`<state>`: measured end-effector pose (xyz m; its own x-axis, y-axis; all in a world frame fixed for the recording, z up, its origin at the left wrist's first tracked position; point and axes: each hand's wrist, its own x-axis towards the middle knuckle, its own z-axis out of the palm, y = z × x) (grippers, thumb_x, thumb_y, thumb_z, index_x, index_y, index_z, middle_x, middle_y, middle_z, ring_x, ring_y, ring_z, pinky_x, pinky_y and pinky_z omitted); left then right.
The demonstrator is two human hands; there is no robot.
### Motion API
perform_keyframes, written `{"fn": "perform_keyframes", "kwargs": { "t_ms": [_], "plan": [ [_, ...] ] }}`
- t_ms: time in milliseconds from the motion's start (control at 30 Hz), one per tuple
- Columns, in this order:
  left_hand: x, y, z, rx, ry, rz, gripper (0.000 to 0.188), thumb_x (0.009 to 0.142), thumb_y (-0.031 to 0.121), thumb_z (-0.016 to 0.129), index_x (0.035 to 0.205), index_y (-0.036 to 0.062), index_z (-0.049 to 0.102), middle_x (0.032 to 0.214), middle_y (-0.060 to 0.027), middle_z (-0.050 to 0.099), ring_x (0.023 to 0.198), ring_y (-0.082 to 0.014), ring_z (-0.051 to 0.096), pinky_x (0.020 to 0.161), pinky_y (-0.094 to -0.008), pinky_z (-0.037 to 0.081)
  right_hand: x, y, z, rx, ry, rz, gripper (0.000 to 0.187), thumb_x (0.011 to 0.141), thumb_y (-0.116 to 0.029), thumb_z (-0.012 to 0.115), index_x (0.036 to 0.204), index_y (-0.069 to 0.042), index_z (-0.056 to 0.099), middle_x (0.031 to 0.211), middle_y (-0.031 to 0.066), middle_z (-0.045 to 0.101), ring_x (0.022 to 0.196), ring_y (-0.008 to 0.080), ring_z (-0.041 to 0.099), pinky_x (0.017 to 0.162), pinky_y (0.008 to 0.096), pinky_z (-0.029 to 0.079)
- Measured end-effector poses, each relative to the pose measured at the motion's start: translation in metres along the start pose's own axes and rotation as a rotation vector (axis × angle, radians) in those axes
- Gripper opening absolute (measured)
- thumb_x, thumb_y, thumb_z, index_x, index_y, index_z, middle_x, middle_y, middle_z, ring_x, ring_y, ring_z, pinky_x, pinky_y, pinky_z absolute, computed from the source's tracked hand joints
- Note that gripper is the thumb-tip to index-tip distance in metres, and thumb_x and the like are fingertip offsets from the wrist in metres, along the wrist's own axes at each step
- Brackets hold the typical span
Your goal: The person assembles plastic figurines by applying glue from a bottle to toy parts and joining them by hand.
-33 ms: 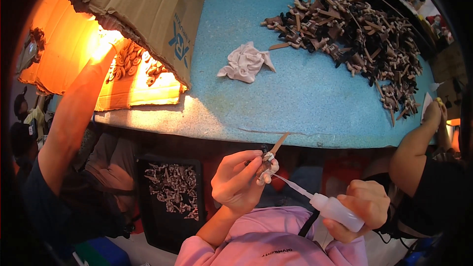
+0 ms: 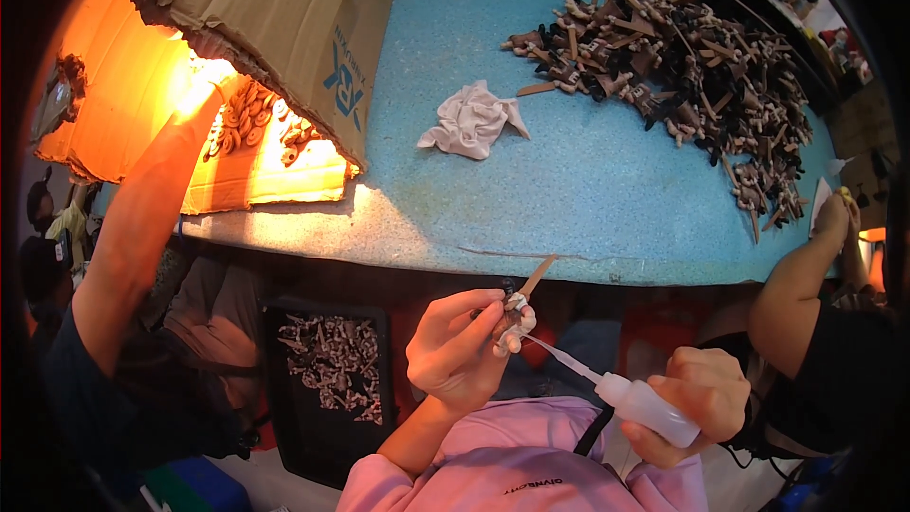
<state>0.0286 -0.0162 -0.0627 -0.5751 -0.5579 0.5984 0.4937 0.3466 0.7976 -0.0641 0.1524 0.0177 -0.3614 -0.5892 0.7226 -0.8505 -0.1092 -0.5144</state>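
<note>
Between the thumb and fingers of my left hand (image 2: 458, 349) is a small figurine (image 2: 513, 327), with dark and pale parts and a flat brown strip sticking out toward the table. My right hand (image 2: 697, 398) is closed around a translucent white squeeze bottle (image 2: 654, 408). The bottle's long thin nozzle (image 2: 567, 357) points left, and its tip is at the figurine's pale end. Whether the tip touches it or stops just short I cannot tell. Both hands are in front of the table's near edge, above my lap.
Similar figurines lie heaped on the blue table (image 2: 417, 47) at the right (image 2: 664, 66). A crumpled pale cloth (image 2: 474, 120) lies mid-table. At left, a co-worker's arm (image 2: 142, 218) reaches into a lit cardboard box (image 2: 284, 28). A black tray (image 2: 336, 455) holds more pieces. Another person's arm (image 2: 796, 275) is at right.
</note>
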Motion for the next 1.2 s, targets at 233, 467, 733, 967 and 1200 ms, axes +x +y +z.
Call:
{"fn": "perform_keyframes", "kwargs": {
  "t_ms": [233, 467, 733, 967, 1200],
  "plan": [
    [0.000, 0.002, 0.002, 0.036, 0.047, -0.085, 0.026, 0.072, -0.007, 0.066, 0.098, -0.0062, 0.061, 0.100, -0.0160, 0.054, 0.080, -0.0246, 0.062, 0.072, -0.0368, 0.057, 0.000, -0.001, -0.001, -0.040, -0.014, 0.009, 0.032, 0.060, -0.020, 0.070, 0.076, 0.003, 0.054, 0.043, 0.0019, 0.040, 0.031, 0.0115, 0.033, 0.030, 0.0240, 0.022],
    [0.001, 0.003, 0.000, 0.072, 0.035, -0.080, 0.023, 0.071, -0.013, 0.064, 0.094, -0.0107, 0.061, 0.097, -0.0182, 0.056, 0.080, -0.0234, 0.064, 0.069, -0.0299, 0.056, -0.001, 0.002, -0.003, -0.033, 0.035, 0.003, 0.033, 0.064, -0.023, 0.070, 0.075, 0.004, 0.054, 0.043, 0.0031, 0.041, 0.030, 0.0123, 0.033, 0.030, 0.0241, 0.024],
    [-0.002, 0.004, -0.001, 0.097, 0.047, -0.101, 0.029, 0.067, -0.011, 0.069, 0.096, -0.0083, 0.063, 0.094, -0.0165, 0.058, 0.079, -0.0210, 0.063, 0.069, -0.0275, 0.054, -0.001, 0.002, 0.001, -0.063, 0.016, 0.017, 0.033, 0.063, -0.022, 0.070, 0.077, 0.005, 0.055, 0.043, 0.0036, 0.043, 0.030, 0.0126, 0.035, 0.030, 0.0237, 0.025],
    [-0.007, 0.002, -0.005, 0.155, 0.020, -0.123, 0.030, 0.071, -0.004, 0.069, 0.099, -0.0073, 0.061, 0.094, -0.0119, 0.055, 0.080, -0.0192, 0.060, 0.074, -0.0342, 0.055, 0.000, 0.001, 0.002, -0.056, 0.016, 0.027, 0.033, 0.061, -0.019, 0.071, 0.079, 0.003, 0.055, 0.043, 0.0022, 0.040, 0.031, 0.0118, 0.033, 0.031, 0.0237, 0.022],
    [-0.008, 0.001, -0.005, 0.093, 0.059, -0.109, 0.034, 0.065, -0.011, 0.070, 0.098, -0.0079, 0.062, 0.095, -0.0160, 0.059, 0.081, -0.0204, 0.062, 0.070, -0.0269, 0.052, 0.000, -0.001, 0.001, -0.079, 0.001, 0.003, 0.033, 0.062, -0.020, 0.071, 0.078, 0.003, 0.054, 0.043, 0.0028, 0.041, 0.031, 0.0125, 0.034, 0.031, 0.0238, 0.024]
  ]
}}
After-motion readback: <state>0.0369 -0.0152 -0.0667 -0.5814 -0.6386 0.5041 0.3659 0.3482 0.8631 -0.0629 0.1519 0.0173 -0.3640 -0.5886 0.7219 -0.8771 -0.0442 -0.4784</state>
